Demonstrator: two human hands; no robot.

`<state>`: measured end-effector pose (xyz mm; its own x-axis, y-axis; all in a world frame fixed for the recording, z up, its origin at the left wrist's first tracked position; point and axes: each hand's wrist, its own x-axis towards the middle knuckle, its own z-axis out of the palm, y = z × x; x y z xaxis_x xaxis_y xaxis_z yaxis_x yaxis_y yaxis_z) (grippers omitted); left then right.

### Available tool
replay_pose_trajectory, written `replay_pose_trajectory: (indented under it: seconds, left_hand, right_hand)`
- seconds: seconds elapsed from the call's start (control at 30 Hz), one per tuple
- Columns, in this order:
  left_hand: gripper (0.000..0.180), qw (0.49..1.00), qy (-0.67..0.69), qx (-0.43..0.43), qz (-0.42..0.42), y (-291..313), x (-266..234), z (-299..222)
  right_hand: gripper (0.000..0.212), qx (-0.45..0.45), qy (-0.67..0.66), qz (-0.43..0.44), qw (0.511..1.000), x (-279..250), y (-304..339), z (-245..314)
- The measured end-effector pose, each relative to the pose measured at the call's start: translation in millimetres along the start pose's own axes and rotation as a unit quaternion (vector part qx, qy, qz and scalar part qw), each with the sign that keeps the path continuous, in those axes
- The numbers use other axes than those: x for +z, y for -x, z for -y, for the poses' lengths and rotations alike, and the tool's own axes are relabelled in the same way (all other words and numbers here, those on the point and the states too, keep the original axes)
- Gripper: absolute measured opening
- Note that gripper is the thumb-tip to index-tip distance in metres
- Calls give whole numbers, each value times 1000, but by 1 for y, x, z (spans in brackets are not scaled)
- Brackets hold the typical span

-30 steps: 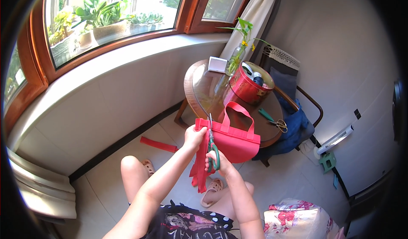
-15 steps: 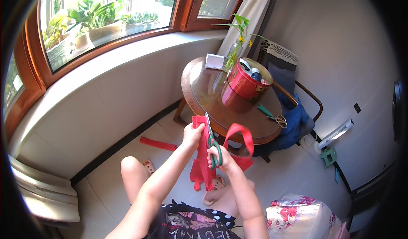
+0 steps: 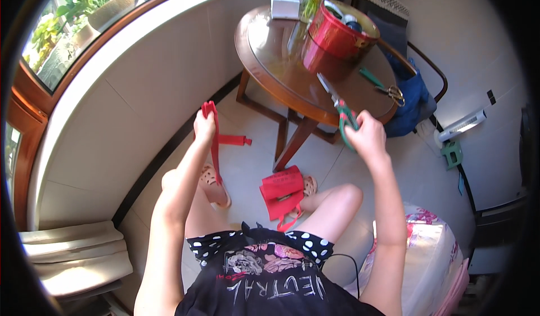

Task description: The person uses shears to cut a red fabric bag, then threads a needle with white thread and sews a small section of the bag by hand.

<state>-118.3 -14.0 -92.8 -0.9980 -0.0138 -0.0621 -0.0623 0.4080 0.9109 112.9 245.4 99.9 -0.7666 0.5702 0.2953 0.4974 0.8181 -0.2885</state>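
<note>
My left hand [image 3: 205,127] is closed around the top of a narrow red fabric strip [image 3: 216,156], which hangs down toward my foot. Out to the right, my right hand [image 3: 368,138] grips a pair of green-handled scissors [image 3: 344,113]. Their blades point up and left over the table's near edge, apart from any cloth. A larger folded red fabric piece [image 3: 281,191], with dark printing and a thin strap, lies on the floor by my right shoe. Another red strip [image 3: 233,140] is on the tiles just beyond my left hand.
The round wooden table [image 3: 264,60] carries a red tin [image 3: 340,37] full of items, a small white stand [image 3: 285,8], a glass vase and gold-handled scissors [image 3: 395,95] beside a green object. A chair with blue cloth [image 3: 413,99] stands behind. A flowered cover [image 3: 416,248] lies at right.
My hands have moved apart, strip in the left, scissors in the right. The larger red piece has dropped from my hands to the floor. The view has tilted downward.
</note>
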Motion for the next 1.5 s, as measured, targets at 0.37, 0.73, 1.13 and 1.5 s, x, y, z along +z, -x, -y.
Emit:
replay_pose_trajectory:
  seconds: [0.37, 0.73, 1.13, 1.5]
  left_hand:
    - [42, 944, -218, 151, 196, 2, -6, 36]
    - [32, 895, -239, 306, 219, 54, -9, 21]
    - [62, 840, -319, 232, 373, 55, -12, 13]
    - [45, 757, -421, 179, 467, 57, -15, 39]
  right_hand:
    - [31, -24, 42, 84, 995, 3, -65, -23]
    - [29, 179, -248, 349, 886, 192, 131, -57]
    - [43, 232, -22, 366, 901, 373, 167, -149]
    - [12, 267, -458, 166, 832, 260, 142, -70]
